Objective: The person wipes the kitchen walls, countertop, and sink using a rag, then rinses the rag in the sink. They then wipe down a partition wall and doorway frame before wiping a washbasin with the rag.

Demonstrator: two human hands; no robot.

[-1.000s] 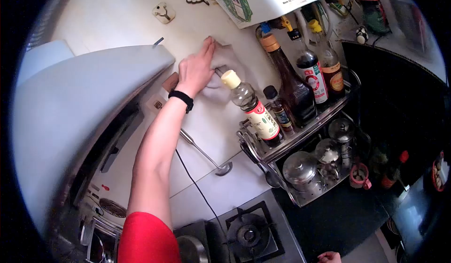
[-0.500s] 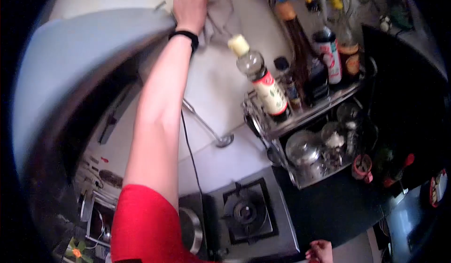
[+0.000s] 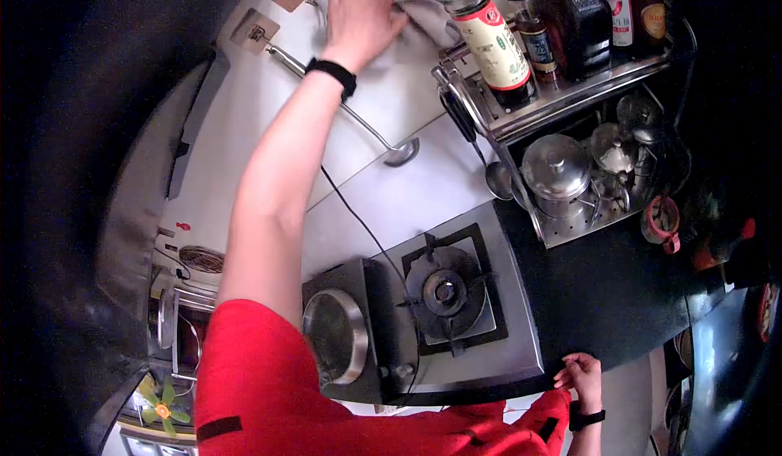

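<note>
My left hand (image 3: pixel 362 16) reaches up to the white tiled wall, fingers spread and pressing a crumpled grey cloth (image 3: pixel 421 26) against it. The cloth lies partly under the palm. Below the wrist, a metal ladle (image 3: pixel 371 130) hangs from an adhesive hook (image 3: pixel 256 32), my forearm crossing its handle. To the right of the cloth stands a sauce bottle (image 3: pixel 494 53) with a cream and red label. My right hand (image 3: pixel 580 372) is low, by the front edge of the counter, its fingers loosely curled. I see nothing in it.
A metal rack (image 3: pixel 570 112) holds several bottles above and lidded pots (image 3: pixel 556 169) below. The gas burner (image 3: pixel 445 293) sits mid-counter, a steel pan (image 3: pixel 336 338) to its left. A black cord (image 3: pixel 358 216) runs down across the stove. A red cup (image 3: pixel 661 226) stands right of the rack.
The view has tilted, so the stove and rack sit higher in the picture. My left hand and the cloth have moved down the wall, closer to the ladle's bowl and the rack.
</note>
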